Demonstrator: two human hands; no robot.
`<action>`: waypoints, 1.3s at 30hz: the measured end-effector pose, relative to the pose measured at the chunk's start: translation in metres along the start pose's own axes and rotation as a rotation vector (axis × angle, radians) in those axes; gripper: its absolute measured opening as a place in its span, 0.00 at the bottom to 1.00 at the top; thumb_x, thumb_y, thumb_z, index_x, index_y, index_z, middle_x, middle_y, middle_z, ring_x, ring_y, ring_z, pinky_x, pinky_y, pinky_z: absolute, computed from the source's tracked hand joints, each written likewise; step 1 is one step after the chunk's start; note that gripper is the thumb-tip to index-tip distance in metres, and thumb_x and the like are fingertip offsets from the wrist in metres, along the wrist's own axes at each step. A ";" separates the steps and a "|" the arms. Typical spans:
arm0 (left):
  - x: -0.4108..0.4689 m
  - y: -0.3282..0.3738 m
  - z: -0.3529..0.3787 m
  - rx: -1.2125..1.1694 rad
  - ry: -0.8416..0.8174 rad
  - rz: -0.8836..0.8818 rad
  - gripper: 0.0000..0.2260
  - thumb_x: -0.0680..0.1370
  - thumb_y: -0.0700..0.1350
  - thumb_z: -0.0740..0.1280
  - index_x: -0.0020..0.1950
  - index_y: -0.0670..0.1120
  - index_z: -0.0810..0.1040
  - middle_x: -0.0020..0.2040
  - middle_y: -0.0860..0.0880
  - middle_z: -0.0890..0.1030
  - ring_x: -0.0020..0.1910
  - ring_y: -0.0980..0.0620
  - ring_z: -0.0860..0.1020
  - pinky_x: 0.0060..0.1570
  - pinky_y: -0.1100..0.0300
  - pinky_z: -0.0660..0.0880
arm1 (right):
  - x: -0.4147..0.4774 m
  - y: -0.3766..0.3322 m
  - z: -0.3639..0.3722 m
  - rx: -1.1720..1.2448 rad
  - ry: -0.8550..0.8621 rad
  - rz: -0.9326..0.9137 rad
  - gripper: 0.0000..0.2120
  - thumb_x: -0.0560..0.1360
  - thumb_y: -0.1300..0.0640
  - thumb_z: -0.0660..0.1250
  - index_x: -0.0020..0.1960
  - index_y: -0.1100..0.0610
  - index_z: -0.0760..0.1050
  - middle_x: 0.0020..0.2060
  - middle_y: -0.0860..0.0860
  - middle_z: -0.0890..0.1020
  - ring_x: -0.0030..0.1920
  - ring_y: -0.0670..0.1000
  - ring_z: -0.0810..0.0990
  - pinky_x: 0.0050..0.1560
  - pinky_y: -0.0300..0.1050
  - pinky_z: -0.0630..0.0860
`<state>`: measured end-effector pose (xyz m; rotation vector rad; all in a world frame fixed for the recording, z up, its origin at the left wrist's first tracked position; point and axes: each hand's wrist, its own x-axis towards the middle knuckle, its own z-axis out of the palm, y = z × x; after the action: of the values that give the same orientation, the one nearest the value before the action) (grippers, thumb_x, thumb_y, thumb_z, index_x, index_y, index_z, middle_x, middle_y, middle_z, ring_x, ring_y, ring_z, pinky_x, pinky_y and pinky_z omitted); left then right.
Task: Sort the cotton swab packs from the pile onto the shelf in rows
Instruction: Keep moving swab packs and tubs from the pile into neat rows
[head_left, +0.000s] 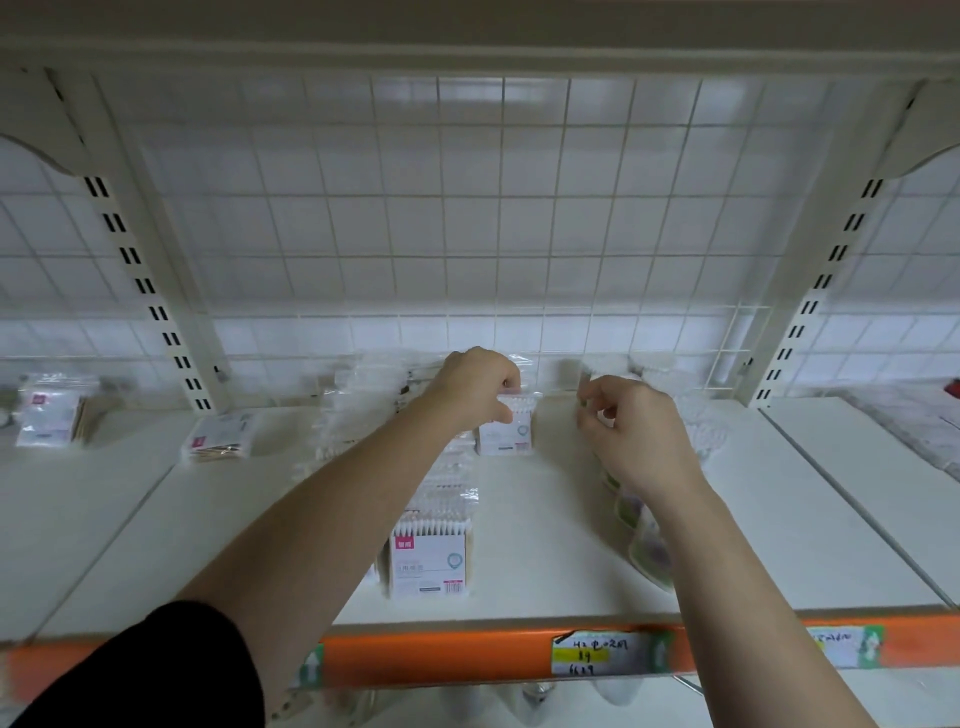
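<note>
Head view is the only angle I get, looking down along both forearms onto a white shelf. I see the left hand reaching toward the back of the shelf. Its fingers are curled over the top edge of an upright swab pack with the thumb on the near face, so it pinches that pack by its top. The pack's lower edge is down at the board. It stands at the far end of a row of packs that runs toward me and ends in a front pack with a pink logo, near the shelf's front edge.

Just left of the held pack lies a loose pile of clear-wrapped packs, blurred against the wire grid panel. The right hand hovers right of the held pack and apart from it. Its fingers are curled, with thumb and forefinger tips close together; I cannot tell whether they pinch anything. Below its wrist a second row of greenish packs shows in part, and more clear packs lie beyond it.

On the neighbouring board to the left I see a leaning pack and a flat pack. An orange edge strip carries a handwritten label. A black sleeve covers the left upper arm.
</note>
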<state>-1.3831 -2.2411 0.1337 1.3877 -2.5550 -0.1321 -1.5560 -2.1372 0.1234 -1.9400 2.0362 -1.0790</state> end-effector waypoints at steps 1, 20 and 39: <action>0.001 0.001 -0.002 0.026 -0.012 0.005 0.13 0.71 0.47 0.74 0.54 0.48 0.79 0.50 0.50 0.79 0.52 0.48 0.75 0.46 0.60 0.63 | 0.000 0.000 0.000 0.003 -0.001 0.000 0.10 0.73 0.57 0.66 0.54 0.55 0.79 0.45 0.51 0.81 0.44 0.49 0.76 0.43 0.40 0.68; -0.031 -0.017 -0.033 -0.056 0.247 -0.081 0.11 0.78 0.52 0.64 0.59 0.51 0.77 0.56 0.51 0.75 0.53 0.50 0.75 0.58 0.55 0.63 | 0.003 -0.037 0.006 0.045 -0.033 -0.105 0.11 0.74 0.58 0.67 0.56 0.55 0.79 0.47 0.51 0.81 0.47 0.51 0.78 0.45 0.40 0.69; -0.228 -0.200 -0.068 -0.031 0.475 -0.442 0.09 0.77 0.49 0.64 0.56 0.50 0.78 0.51 0.53 0.79 0.50 0.52 0.77 0.53 0.54 0.73 | 0.000 -0.237 0.128 0.204 -0.235 -0.363 0.12 0.75 0.55 0.67 0.57 0.54 0.79 0.53 0.51 0.80 0.53 0.49 0.77 0.55 0.41 0.73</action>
<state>-1.0833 -2.1577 0.1263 1.7085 -1.8386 0.0779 -1.2913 -2.1692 0.1637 -2.2534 1.4321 -1.0167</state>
